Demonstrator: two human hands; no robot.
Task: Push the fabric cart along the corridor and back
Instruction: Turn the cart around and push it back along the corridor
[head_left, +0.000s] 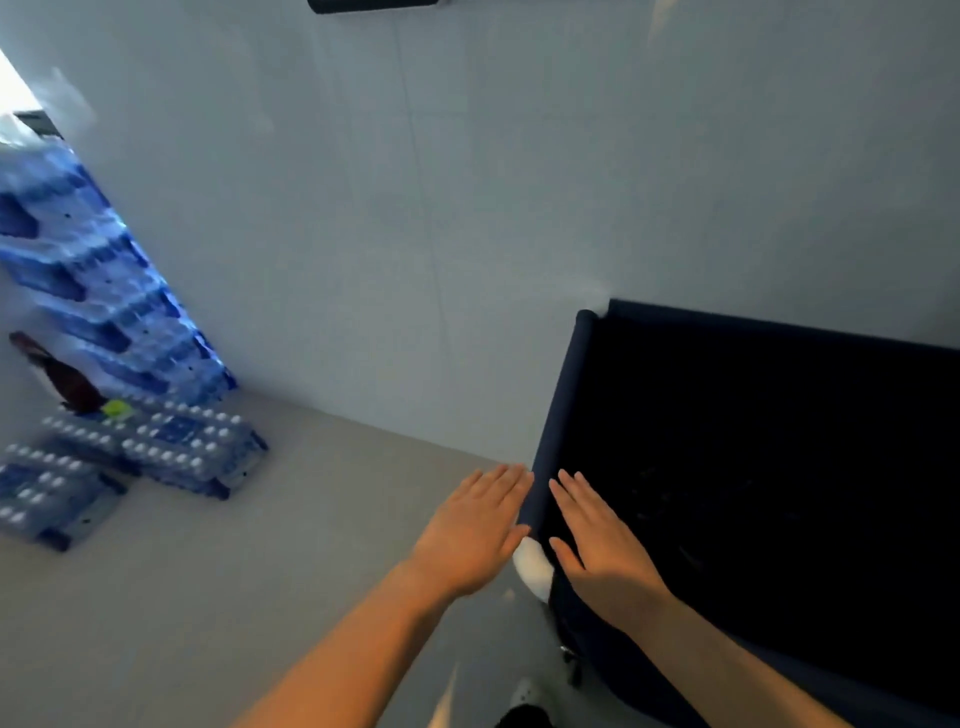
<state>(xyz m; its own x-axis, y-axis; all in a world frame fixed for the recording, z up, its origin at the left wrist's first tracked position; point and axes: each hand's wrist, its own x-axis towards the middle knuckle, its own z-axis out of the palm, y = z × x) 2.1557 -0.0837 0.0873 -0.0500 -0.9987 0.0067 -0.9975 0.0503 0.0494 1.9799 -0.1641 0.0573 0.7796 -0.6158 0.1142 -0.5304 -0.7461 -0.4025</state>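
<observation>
The dark navy fabric cart (566, 384) fills the lower right of the head view, its inside black and deep, pressed close to the white wall. Its padded left rim runs down toward me and ends at a white corner piece (532, 569). My left hand (475, 530) hovers flat, fingers stretched, just left of that rim. My right hand (597, 540) is flat over the cart's inner edge, just right of the rim. Neither hand wraps the rim; whether they touch it is unclear.
A tall stack of shrink-wrapped water bottle packs (104, 291) leans along the wall at left, with more packs (156, 447) on the grey floor (260, 545). A dark red bottle (62, 379) lies on them. The white wall (467, 182) stands straight ahead.
</observation>
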